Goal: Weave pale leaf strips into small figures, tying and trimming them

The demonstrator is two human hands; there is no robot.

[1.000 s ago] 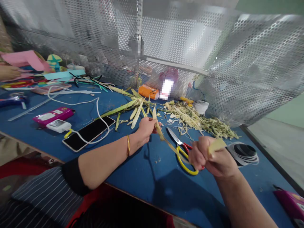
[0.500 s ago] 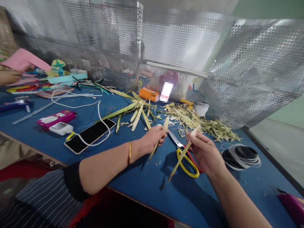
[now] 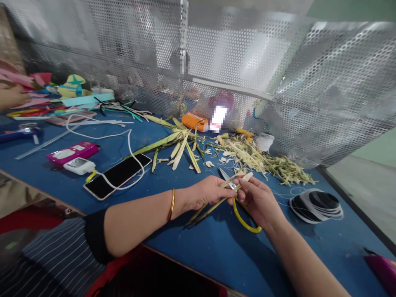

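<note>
My left hand (image 3: 208,192) and my right hand (image 3: 257,198) meet over the blue table (image 3: 192,251), both closed on thin pale leaf strips (image 3: 206,208) that slant down to the left from my fingers. The strips' upper ends (image 3: 246,177) stick out between my fingertips. Directly under my hands lie scissors with yellow handles (image 3: 244,218), their blade tip (image 3: 223,172) showing beyond my left hand. A gold bangle (image 3: 171,204) sits on my left wrist.
Green and pale leaf stalks (image 3: 176,144) and a heap of shreds (image 3: 266,159) lie beyond my hands. A phone on a white cable (image 3: 117,175), pink devices (image 3: 72,152), an orange box (image 3: 194,121) and a tape coil (image 3: 318,203) surround them. Perforated metal screens stand behind. Another person's hand (image 3: 12,95) works far left.
My hands have come together from apart. The two strips held separately half a second ago are now side by side between both hands, lower over the scissors.
</note>
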